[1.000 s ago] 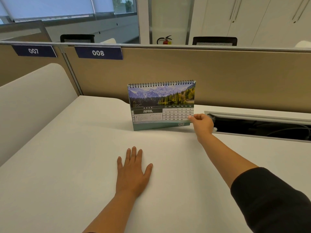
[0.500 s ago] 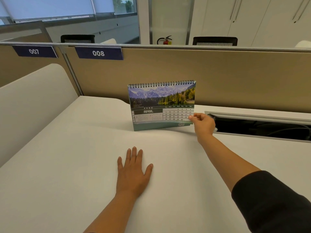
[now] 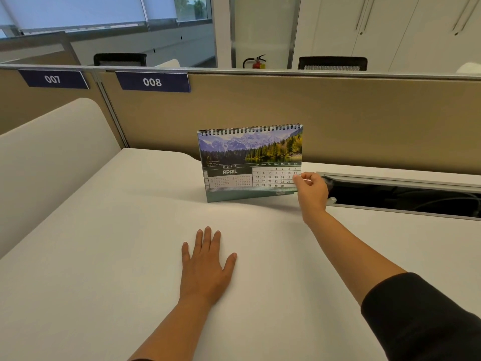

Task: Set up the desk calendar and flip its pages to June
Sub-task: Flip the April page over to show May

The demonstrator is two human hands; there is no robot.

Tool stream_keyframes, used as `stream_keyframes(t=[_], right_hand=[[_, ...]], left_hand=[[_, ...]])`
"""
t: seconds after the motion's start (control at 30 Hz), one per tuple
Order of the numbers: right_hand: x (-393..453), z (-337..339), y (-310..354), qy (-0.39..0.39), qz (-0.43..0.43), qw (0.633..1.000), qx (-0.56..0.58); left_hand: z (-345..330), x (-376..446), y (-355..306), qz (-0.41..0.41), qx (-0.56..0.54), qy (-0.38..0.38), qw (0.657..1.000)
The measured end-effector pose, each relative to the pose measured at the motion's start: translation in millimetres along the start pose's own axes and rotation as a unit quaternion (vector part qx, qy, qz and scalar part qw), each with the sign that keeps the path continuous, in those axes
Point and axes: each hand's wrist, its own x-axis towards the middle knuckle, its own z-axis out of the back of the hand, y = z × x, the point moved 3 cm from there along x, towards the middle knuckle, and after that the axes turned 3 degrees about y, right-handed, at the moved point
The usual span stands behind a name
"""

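The spiral-bound desk calendar [image 3: 250,162] stands upright on the white desk [image 3: 104,243], near the tan partition. Its front page shows a mountain lake photo and the month APRIL. My right hand [image 3: 311,192] pinches the lower right corner of that front page, and the corner is lifted a little off the teal base. My left hand [image 3: 205,267] lies flat on the desk, palm down, fingers apart, well in front of the calendar and holding nothing.
The tan partition [image 3: 364,121] with labels 007 and 008 runs along the back of the desk. An open cable slot [image 3: 400,196] lies in the desk just right of my right hand. A white curved divider [image 3: 46,157] bounds the left side.
My right hand has moved slightly up along the page's right edge, and the lower right corner of the April page has lifted a little. My left hand has stayed put.
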Motion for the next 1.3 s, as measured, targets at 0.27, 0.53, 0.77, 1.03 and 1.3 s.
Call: stream_keyframes(t=[0.27,0.53,0.77,1.03,1.3], right_hand=[[-12,-7,10,0.187,-0.182,0.869,0.42],[-15,-13,46,0.37,-0.135,0.76,0.517],[7,-25,120,0.413,-0.067,0.747,0.516],[23,-45,146,0.35,-0.075,0.806,0.471],[24,-10,94,0.093,-0.086,0.896,0.426]], left_hand=[[-1,1,1,0.0,0.0,0.002,1.0],[1,1,0,-0.007,-0.008,0.002,1.0],[0,0,-1,-0.003,-0.007,-0.003,1.0],[-3,1,1,-0.002,-0.004,0.005,1.0],[-3,2,1,-0.003,-0.003,0.003,1.0]])
